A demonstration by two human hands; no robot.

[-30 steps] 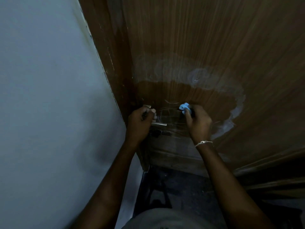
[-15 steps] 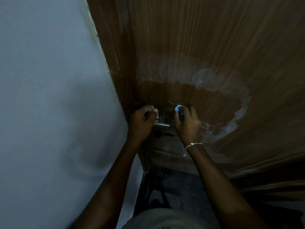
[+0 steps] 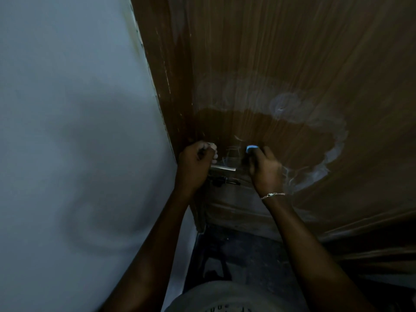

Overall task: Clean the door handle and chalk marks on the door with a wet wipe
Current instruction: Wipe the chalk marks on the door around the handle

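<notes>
Blue wipe (image 3: 251,147) is balled up in the right hand (image 3: 265,170), fingers curled round it, pressed on the door (image 3: 292,52) just right of the handle (image 3: 222,169), near the door's left edge. It's soft, damp and near weightless I'd guess, so bunch it and push with the fingertips. It'll probably smear the chalk marks (image 3: 335,152) before lifting them. Left hand (image 3: 195,163) grips the handle's inner end. No tubs or packs in view.
</notes>
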